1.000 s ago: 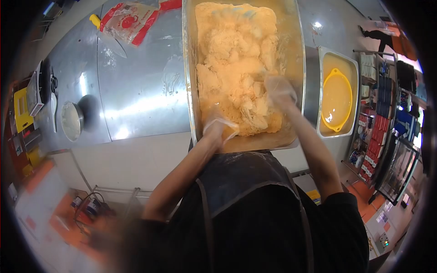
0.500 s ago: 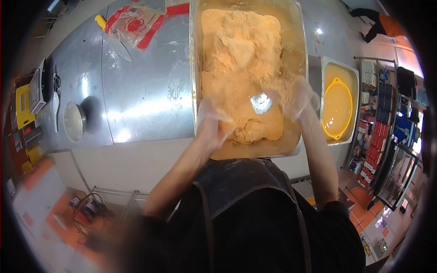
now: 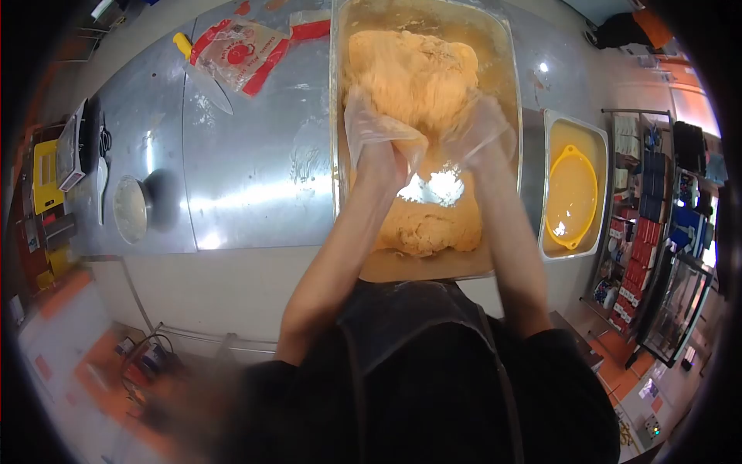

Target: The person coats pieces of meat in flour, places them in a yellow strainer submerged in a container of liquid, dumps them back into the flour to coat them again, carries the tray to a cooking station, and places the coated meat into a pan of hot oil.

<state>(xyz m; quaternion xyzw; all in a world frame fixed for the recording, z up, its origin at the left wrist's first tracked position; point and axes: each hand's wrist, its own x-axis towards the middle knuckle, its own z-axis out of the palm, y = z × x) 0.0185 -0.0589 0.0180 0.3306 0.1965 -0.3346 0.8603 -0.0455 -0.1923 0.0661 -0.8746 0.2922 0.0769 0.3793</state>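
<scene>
A deep metal tray (image 3: pixel 517 85) holds a soft orange mass (image 3: pixel 413 69), heaped at the far end, with a cracked lump at the near end. Between these parts the shiny metal bottom shows. My left hand (image 3: pixel 380 139), in a loose clear plastic glove, is inside the tray at the left edge of the heap. On the other side my right hand (image 3: pixel 483 135), also gloved, touches the heap's near right edge. Glove folds and motion blur hide the fingers of both hands.
Right of the tray is a smaller metal pan (image 3: pixel 605 182) with a yellow strainer (image 3: pixel 572 197). On the left lie a red-and-clear bag (image 3: pixel 239 54), a yellow-handled knife (image 3: pixel 202 73) and a metal bowl (image 3: pixel 131 209). A person's orange clothing (image 3: pixel 653 27) shows at the far right.
Both hands have moved forward in the tray. The mass has parted in the middle, baring the metal bottom, and its far part is bunched up. The whole view has shifted slightly.
</scene>
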